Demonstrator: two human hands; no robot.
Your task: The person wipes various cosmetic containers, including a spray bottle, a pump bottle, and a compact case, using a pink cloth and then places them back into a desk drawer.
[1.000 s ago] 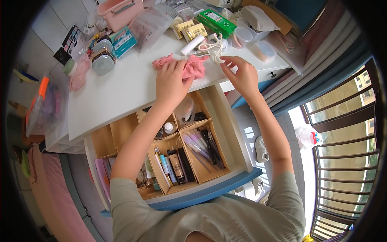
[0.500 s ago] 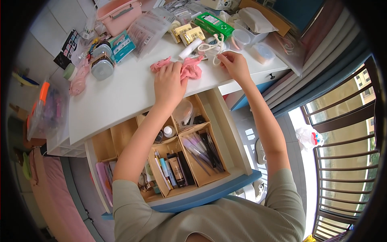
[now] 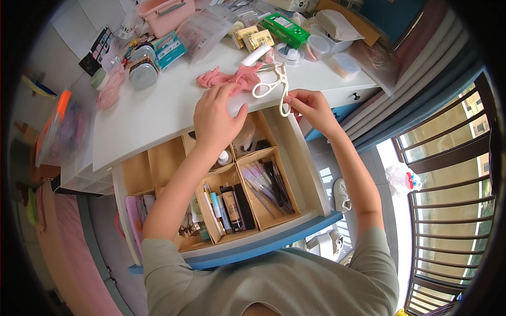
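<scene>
A white eyelash curler (image 3: 283,79) with scissor-like loop handles hangs over the desk's front edge. One of its loops is pinched in the fingers of my right hand (image 3: 312,109). My left hand (image 3: 215,118) is open and empty, thumb apart from the fingers, above the front edge of the desk. Just beyond its fingertips lies a crumpled pink cloth (image 3: 237,78). Below both hands stands the pulled-out drawer (image 3: 311,184), split by brown cardboard dividers. Its compartments hold makeup brushes (image 3: 266,181), a beige cosmetic tube (image 3: 230,208), and a small white-capped bottle (image 3: 223,157).
Along the back of the white desk (image 3: 153,113) are a pink bin (image 3: 167,18), a green box (image 3: 286,30), gold packets (image 3: 256,38), a white tube (image 3: 256,55) and lidded jars (image 3: 143,75). Curtains (image 3: 406,100) and a barred window (image 3: 448,195) stand at the right.
My left hand has let go of the pink cloth and drawn back toward me. My right hand has brought the eyelash curler nearer, to the desk's front edge.
</scene>
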